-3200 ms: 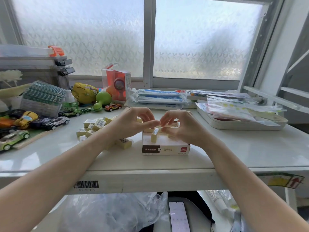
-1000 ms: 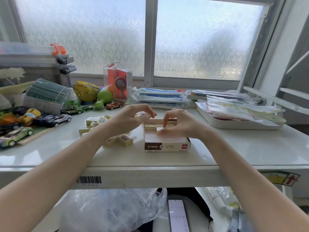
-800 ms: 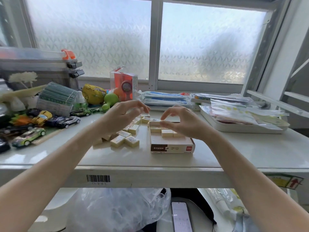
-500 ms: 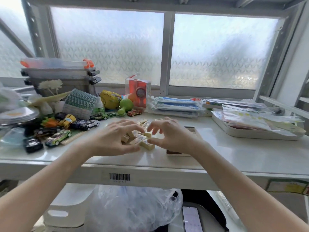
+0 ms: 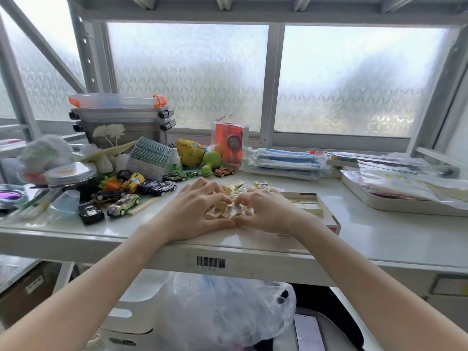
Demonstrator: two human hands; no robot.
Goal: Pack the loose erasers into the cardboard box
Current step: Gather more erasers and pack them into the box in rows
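A pile of small cream erasers (image 5: 227, 210) with barcode labels lies on the white shelf. My left hand (image 5: 197, 211) and my right hand (image 5: 264, 211) cup this pile from both sides, fingers curled over it and thumbs meeting at the front. More loose erasers (image 5: 244, 186) lie just behind the hands. The open cardboard box (image 5: 329, 217) sits to the right of my right hand, with a few erasers lying flat inside. My right wrist hides its near left corner.
Toy cars (image 5: 123, 203) crowd the shelf's left side. An orange boxed item (image 5: 229, 141) and stacked blue-white packets (image 5: 286, 160) stand at the back. A white tray (image 5: 374, 200) of plastic sleeves sits right. The shelf edge (image 5: 211, 262) carries a barcode; a plastic bag (image 5: 222, 312) is below.
Both hands left the box and moved left to the loose pile, then closed around it. The box now lies to the right of my right hand.
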